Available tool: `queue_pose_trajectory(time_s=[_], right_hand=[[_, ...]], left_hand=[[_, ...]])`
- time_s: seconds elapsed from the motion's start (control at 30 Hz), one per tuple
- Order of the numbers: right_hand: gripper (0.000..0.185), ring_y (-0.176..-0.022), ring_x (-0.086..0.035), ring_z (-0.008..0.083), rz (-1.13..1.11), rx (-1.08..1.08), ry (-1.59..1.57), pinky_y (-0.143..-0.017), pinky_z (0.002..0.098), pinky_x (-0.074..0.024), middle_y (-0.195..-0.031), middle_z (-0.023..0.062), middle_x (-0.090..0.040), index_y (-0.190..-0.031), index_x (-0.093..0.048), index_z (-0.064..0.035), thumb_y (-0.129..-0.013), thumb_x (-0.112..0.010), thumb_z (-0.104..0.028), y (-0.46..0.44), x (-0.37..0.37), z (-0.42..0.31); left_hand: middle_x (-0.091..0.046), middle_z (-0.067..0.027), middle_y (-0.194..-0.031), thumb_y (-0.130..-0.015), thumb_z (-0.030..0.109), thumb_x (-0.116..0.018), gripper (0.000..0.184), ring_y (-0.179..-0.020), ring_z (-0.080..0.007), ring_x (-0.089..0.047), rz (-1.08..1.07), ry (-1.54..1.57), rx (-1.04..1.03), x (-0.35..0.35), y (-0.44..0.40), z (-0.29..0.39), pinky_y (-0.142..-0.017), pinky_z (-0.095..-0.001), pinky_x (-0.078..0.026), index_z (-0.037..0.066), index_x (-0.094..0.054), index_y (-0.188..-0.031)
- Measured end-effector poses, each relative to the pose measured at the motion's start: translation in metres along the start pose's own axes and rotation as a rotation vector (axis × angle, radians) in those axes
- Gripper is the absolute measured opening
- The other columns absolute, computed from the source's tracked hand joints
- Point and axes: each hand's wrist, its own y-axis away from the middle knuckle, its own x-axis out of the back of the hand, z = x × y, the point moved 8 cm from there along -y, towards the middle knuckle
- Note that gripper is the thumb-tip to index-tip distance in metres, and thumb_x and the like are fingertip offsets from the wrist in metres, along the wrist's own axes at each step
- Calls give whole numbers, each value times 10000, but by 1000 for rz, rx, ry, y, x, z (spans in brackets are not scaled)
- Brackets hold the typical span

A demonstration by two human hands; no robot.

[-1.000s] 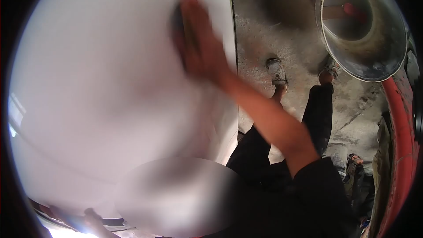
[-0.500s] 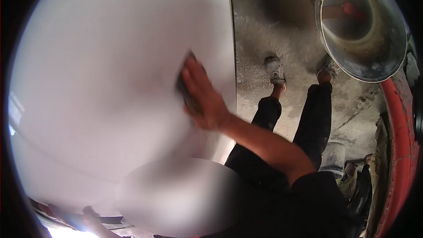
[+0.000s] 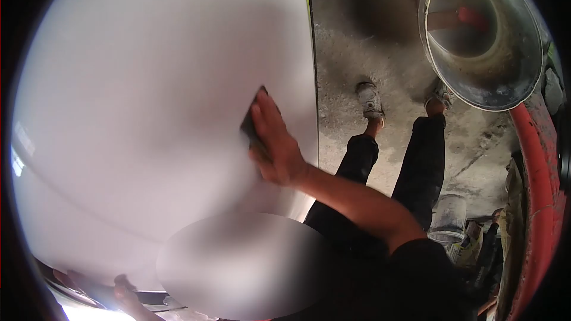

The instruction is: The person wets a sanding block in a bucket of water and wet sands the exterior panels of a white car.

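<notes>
A large smooth white panel (image 3: pixel 137 83) fills the left half of the view. My right hand (image 3: pixel 278 142) lies on it near its right edge, fingers pressed together over a dark, flat sanding pad (image 3: pixel 252 129). The pad is against the panel, and the hand covers part of it. At the panel's lower edge, far left, is what looks like my left hand (image 3: pixel 124 294); its fingers cannot be made out. A blurred oval hides part of the panel in front of my body.
A big metal bucket (image 3: pixel 514 77) stands at the upper right, with something red inside. Below it a red curved bar (image 3: pixel 538 208) runs along the right side. A clear plastic tub (image 3: pixel 449 214) and assorted items lie on the concrete floor (image 3: pixel 410 59), beside my legs.
My right hand has slid a short way down the panel, towards my body, with the sanding pad under it. The shape at the lower left has hardly moved.
</notes>
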Motion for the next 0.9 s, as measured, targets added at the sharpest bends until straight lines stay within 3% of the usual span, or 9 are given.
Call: queue_pose_trajectory(time_s=[0.1, 0.17, 0.23, 0.33, 0.47, 0.57, 0.63, 0.73, 0.9], right_hand=[[724, -1497, -232, 439, 112, 86, 87, -1225, 484, -200, -1600, 282, -259, -1561, -254, 2, -956, -583, -220, -107, 17, 14], [258, -1133, -624, 466, 477, 588, 549, -894, 440, -578, -1255, 413, -560, -1177, -569, 145, -1016, -491, -41, -189, 36, -22], [515, -1357, -377, 483, 126, 60, -13, -1092, 511, -360, -1478, 325, -371, -1404, -407, 62, -967, -565, -159, -180, 39, 3], [688, -1483, -230, 488, 78, 162, 29, -1205, 551, -220, -1590, 298, -265, -1523, -317, 27, -947, -609, -211, -50, 4, -9], [748, -1509, -205, 433, -75, 86, 41, -1221, 532, -193, -1620, 261, -223, -1568, -258, -24, -938, -625, -187, 5, -5, 1], [732, -1512, -213, 415, 59, 138, -53, -1233, 503, -179, -1619, 240, -250, -1581, -268, -64, -947, -616, -178, -134, 23, 5], [384, -1265, -510, 535, 359, 440, 205, -1076, 513, -461, -1299, 438, -514, -1283, -501, 182, -1028, -499, -106, -189, 46, -20], [729, -1470, -268, 484, 151, 297, 64, -1187, 565, -264, -1582, 284, -295, -1509, -349, 11, -898, -679, -213, -105, 14, -8], [713, -1451, -280, 521, -145, 52, 48, -1175, 579, -283, -1571, 314, -293, -1476, -393, 50, -878, -693, -195, 26, -10, -15]], left_hand=[[-264, -204, -1613, -931, 799, -264, 955, -1487, -409, -257, -3, -22, 4, -2, 3, 5, -1158, -628, -291, 64, -367, -1531], [-265, -208, -1612, -929, 803, -258, 960, -1487, -408, -258, -3, -55, -16, -4, 8, -3, -1156, -627, -296, 63, -363, -1532], [-267, -207, -1612, -924, 808, -260, 967, -1490, -406, -255, -18, -18, -8, -2, 4, 3, -1158, -627, -294, 64, -361, -1533], [-266, -206, -1613, -913, 819, -276, 980, -1494, -403, -248, 9, 26, 3, 0, -3, 7, -1166, -626, -282, 66, -359, -1536], [-264, -208, -1614, -914, 819, -267, 975, -1493, -402, -253, -5, 0, -10, 2, 0, 3, -1163, -623, -293, 74, -362, -1536], [-267, -210, -1612, -915, 819, -247, 973, -1492, -402, -255, -7, -47, -26, 0, 5, -3, -1162, -626, -296, 79, -361, -1537], [-269, -210, -1611, -916, 818, -240, 972, -1495, -404, -250, -16, -44, -39, -1, 4, 0, -1161, -626, -299, 79, -361, -1537], [-267, -208, -1614, -919, 815, -248, 970, -1497, -408, -241, -34, -60, -22, 0, 12, -12, -1163, -623, -292, 78, -356, -1540], [-272, -202, -1616, -928, 808, -254, 963, -1494, -416, -243, -14, -16, -32, -2, 2, -1, -1167, -620, -281, 76, -351, -1545]])
